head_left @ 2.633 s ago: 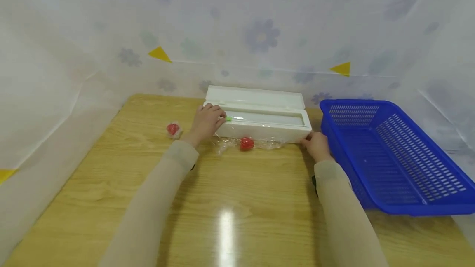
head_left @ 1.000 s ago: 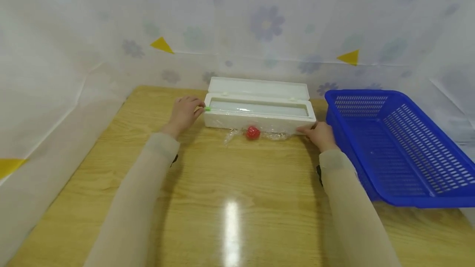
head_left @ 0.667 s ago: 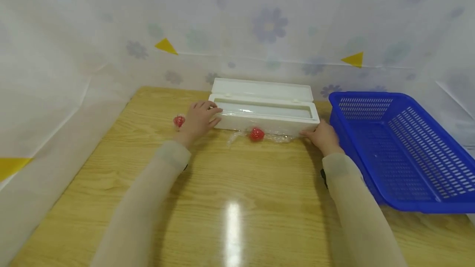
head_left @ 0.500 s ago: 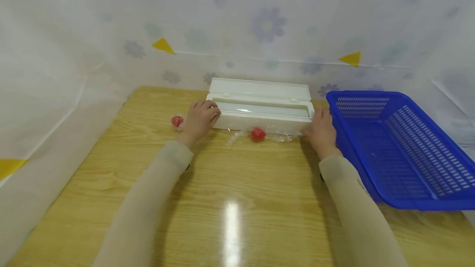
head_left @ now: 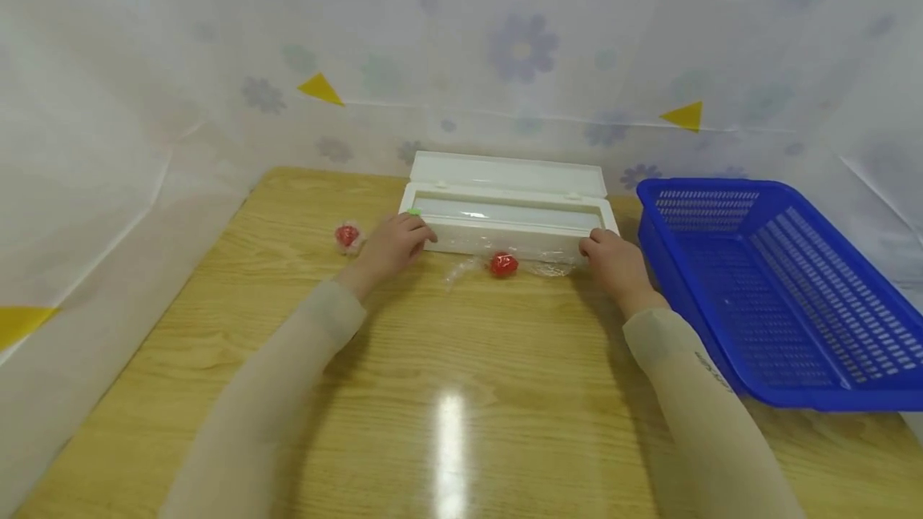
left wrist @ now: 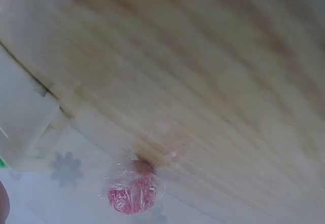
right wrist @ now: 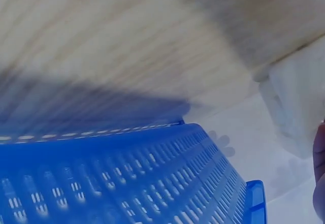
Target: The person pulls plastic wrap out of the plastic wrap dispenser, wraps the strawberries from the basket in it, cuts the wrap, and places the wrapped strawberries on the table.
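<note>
A white cling-film dispenser (head_left: 508,211) lies at the back of the wooden table (head_left: 447,391) with its lid open. A sheet of clear film (head_left: 537,263) hangs from its front, and a red ball (head_left: 503,264) lies on it. My left hand (head_left: 392,243) is at the box's front left corner, just below the green slider (head_left: 414,211), fingers curled at the film's edge. My right hand (head_left: 613,259) is at the front right corner, thumb and fingers pinched at the film's other end. A second red ball, wrapped in film (head_left: 348,235) (left wrist: 133,196), sits left of my left hand.
A blue slotted basket (head_left: 764,287) (right wrist: 127,183) stands tilted at the table's right edge, close to my right forearm. A flowered plastic curtain (head_left: 505,62) closes the back and sides. The wrist views are blurred; the box's corner (left wrist: 25,117) shows in the left one.
Both hands have come off the box's ends and moved to its front corners at the film. Earlier my left hand was at the green slider on the left end.
</note>
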Demonstrator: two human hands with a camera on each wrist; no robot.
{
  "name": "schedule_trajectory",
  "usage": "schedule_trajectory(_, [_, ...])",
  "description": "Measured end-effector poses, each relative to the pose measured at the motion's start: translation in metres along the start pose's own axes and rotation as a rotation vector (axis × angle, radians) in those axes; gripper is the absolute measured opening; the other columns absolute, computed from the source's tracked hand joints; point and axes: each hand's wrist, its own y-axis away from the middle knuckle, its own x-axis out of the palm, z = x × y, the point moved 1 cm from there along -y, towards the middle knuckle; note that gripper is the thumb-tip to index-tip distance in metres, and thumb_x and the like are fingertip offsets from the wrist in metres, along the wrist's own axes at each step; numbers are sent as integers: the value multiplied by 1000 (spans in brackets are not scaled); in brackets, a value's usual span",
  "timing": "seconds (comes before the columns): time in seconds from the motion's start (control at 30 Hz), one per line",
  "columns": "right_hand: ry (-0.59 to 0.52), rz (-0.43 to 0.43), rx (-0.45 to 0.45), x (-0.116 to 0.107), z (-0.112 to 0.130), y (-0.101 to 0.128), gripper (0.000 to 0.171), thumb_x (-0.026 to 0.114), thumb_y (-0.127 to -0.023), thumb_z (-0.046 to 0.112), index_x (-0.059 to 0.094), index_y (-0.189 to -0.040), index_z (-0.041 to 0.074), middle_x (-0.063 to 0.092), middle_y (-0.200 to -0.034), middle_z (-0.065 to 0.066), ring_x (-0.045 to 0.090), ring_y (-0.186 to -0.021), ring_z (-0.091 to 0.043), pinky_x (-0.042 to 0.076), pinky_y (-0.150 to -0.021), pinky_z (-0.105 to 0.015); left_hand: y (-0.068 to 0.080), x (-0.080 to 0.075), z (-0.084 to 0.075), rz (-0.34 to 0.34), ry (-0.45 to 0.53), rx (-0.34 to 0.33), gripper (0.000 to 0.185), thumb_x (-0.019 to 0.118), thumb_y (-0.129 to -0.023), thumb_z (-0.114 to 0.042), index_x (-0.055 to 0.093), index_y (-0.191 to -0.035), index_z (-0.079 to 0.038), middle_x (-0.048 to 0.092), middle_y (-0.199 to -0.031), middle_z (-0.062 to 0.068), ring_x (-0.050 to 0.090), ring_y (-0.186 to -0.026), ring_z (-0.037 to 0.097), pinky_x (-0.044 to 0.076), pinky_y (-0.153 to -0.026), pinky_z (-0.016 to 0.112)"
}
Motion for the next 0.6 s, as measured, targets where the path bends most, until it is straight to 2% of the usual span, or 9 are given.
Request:
schedule_trajectory(0.1, [13,55,-2,1,-1,3,12,59,-79,-7,55,-75,4,54,-76,-11,57,-73,-30,49,-56,-41,4,2,-3,80,-7,55,23,60,-80,5,70,-94,-11,65,-92,6,61,-91,24,47,-83,39])
schedule_trajectory(0.27, [66,107,-47,1,0,3,12,58,-79,-8,53,-76,3,55,-80,-11,58,-77,-31,50,-58,-42,11,7,-10,193,-65,128,27,61,-82,2,70,-101,-16,63,-92,4,58,-89,21,42,-88,36])
schedule_trajectory(0.47, [103,181,-122,12,-1,10,14,62,-75,-9,58,-79,4,58,-84,-11,58,-80,-31,51,-62,-44,10,16,-22,366,-112,169,20,62,-87,-12,68,-103,-21,62,-95,1,56,-94,19,40,-92,35])
schedule_trajectory(0.6, [121,238,-125,19,-4,15,10,63,-78,-4,65,-82,5,62,-88,-11,59,-88,-30,51,-66,-45,6,19,-29,462,-114,179,16,59,-91,-21,69,-104,-22,62,-92,-1,55,-92,18,39,-90,35])
